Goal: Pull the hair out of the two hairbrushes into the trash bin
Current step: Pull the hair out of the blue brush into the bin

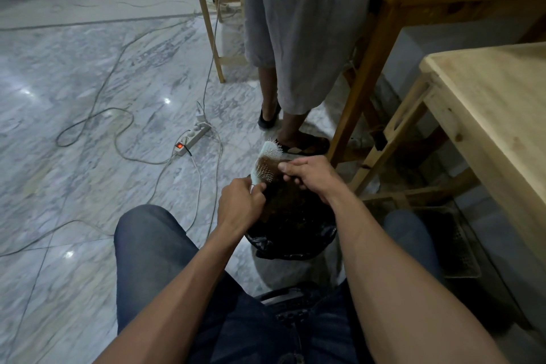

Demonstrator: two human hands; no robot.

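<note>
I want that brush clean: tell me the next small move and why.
Probably draw the right hand back and down, peeling the brown hair off the pins. It already pinches that wad, the left hand grips the hairbrush, and the trash bin sits right below.

A grey marble floor fills the left side, crossed by loose cables that lead to a white power strip with a lit red switch. Another person stands ahead in long grey shorts and sandals. On the right stand light wooden tables, with a dark crate on the floor below.
</note>
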